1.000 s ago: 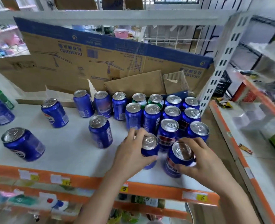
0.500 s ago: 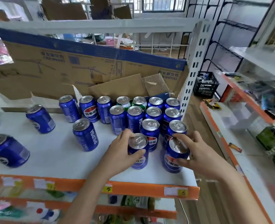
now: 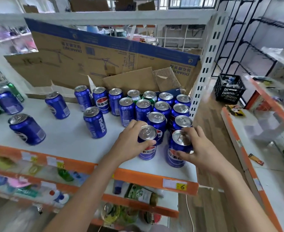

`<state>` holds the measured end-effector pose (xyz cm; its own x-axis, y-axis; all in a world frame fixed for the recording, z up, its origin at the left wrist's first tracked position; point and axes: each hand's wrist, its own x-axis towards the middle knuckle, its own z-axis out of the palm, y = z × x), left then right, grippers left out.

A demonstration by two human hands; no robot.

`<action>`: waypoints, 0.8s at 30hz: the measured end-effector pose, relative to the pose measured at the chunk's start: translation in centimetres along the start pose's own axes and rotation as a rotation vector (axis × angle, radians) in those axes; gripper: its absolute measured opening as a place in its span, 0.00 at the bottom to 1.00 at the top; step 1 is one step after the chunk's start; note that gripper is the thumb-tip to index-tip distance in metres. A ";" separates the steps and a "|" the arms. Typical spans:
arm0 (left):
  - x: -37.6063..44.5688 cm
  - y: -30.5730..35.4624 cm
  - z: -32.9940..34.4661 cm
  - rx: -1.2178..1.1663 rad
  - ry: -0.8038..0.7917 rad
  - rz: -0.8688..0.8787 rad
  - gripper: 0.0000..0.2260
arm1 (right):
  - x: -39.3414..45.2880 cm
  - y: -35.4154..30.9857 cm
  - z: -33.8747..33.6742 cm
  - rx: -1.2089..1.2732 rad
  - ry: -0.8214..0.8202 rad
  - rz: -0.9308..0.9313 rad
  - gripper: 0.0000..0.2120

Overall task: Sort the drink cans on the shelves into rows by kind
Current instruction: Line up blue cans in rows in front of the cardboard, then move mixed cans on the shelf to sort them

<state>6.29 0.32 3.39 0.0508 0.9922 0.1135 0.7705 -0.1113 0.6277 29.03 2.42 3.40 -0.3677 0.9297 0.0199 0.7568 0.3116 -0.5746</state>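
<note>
Shelf (image 3: 71, 144), white board with an orange front lip, carrying drink cans.

Left hand (image 3: 131, 144): fingers and thumb curled round the upper part of a blue Pepsi can (image 3: 147, 143), which stands upright near the shelf's front edge, right of centre.

Right hand (image 3: 199, 148): fingers wrapped round a second blue Pepsi can (image 3: 178, 149), upright, just beside the first and nearest the shelf's front right corner.

Block of blue cans (image 3: 159, 111): upright, packed close in rows from just behind the two held cans to the shelf's back right corner, against the white perforated upright (image 3: 203, 76).

Two green cans (image 3: 142, 96): at the back of that block, side by side, touching the blue ones around them.

Three blue cans in a line (image 3: 99, 99): along the back edge, left of the block.

Single blue can marked PEPSI (image 3: 95, 123): mid-shelf, apart from the others.

Loose blue cans (image 3: 27, 129): three toward the left end, well apart from each other; more cans, some green, at the far left edge, blurred.

Flattened cardboard box (image 3: 104, 61): blue-banded, propped along the back edge behind the cans.

Yellow price label (image 3: 181, 186): marked 6, on the front lip near the right corner.

Black crate (image 3: 229, 91): on the floor beyond the upright.
</note>
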 end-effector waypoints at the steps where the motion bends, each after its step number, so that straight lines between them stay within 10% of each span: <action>1: -0.1 0.0 0.1 0.001 -0.008 0.012 0.23 | 0.0 0.0 0.0 -0.002 -0.003 0.003 0.33; 24: 1.7 -2.1 -0.2 -0.056 -0.149 0.163 0.22 | 0.0 -4.2 0.3 -0.292 0.059 0.102 0.36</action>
<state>4.66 2.28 2.45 0.2684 0.9577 0.1040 0.7083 -0.2693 0.6525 25.69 1.09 5.59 -0.2566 0.9661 0.0268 0.9145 0.2517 -0.3167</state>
